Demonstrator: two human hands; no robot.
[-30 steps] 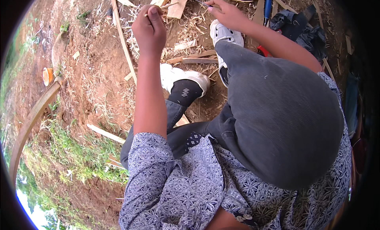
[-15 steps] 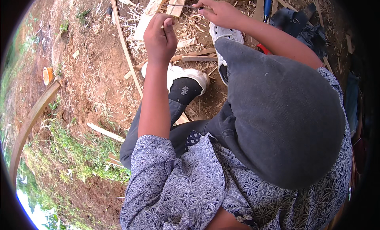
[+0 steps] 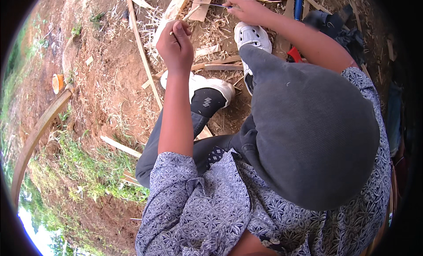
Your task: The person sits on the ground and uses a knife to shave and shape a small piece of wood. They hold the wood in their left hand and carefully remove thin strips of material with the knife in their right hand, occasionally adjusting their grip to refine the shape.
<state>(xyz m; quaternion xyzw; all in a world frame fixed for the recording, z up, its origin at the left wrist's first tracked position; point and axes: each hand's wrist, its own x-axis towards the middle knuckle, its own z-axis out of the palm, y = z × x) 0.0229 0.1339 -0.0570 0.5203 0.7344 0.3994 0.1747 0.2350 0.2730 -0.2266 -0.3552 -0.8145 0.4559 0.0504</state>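
My left hand (image 3: 176,43) is closed around a thin pale wooden stick (image 3: 191,12), whose end sticks out beyond the fingers toward the upper right. A slim metal tool (image 3: 212,4) is pinched in my right hand (image 3: 247,11), its narrow shaft pointing left just above the stick's end. I cannot make out whether the tool touches the stick. Beneath the two hands lie flat pale boards (image 3: 202,8) among wood shavings. The rest of the tool's grip is hidden by my right fingers.
My white shoes (image 3: 253,37) rest on the soil near wood strips (image 3: 224,67). At the upper right are a blue handle (image 3: 298,7), a red object (image 3: 294,54) and black plastic (image 3: 350,41). A dark grey cloth shape (image 3: 313,132) blocks much of the view. A curved timber (image 3: 37,134) stands at left.
My left hand has turned and moved slightly down and left, and more of the stick shows. The metal tool and my right hand have shifted slightly right.
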